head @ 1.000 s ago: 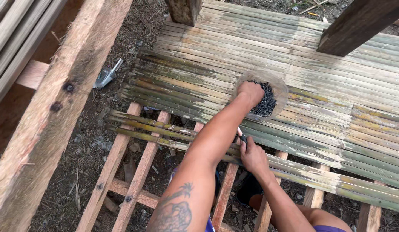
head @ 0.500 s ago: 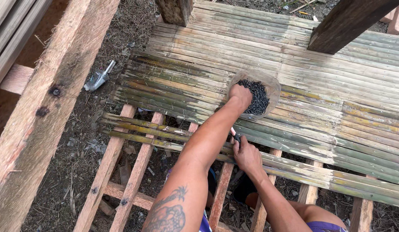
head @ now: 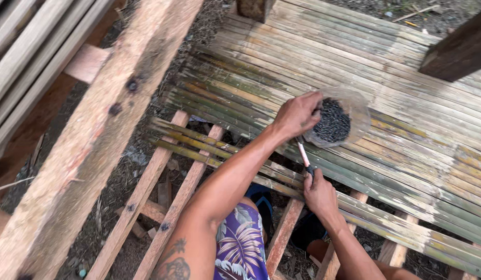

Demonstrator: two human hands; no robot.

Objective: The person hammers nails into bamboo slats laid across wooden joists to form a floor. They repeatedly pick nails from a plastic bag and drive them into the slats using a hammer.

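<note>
My left hand (head: 296, 114) reaches along the tattooed arm to a clear plastic bag of small dark nails (head: 335, 122). Its fingers are closed at the bag's near edge, among the nails. The bag rests on a floor of split bamboo slats (head: 396, 67). My right hand (head: 319, 194) sits just below it over the nearest slats, gripping a slim tool with a pale handle (head: 303, 154) that points up toward the bag. The tool's head is hidden.
A thick rough wooden beam (head: 95, 155) runs diagonally on the left. Bare wooden joists (head: 147, 186) stick out from under the bamboo over dirt ground. A dark post (head: 458, 46) crosses the top right and a post stub (head: 256, 8) stands at the top.
The view has shifted and drawn closer. My left hand stays at the bag of nails, and my right hand keeps hold of the tool just below it.
</note>
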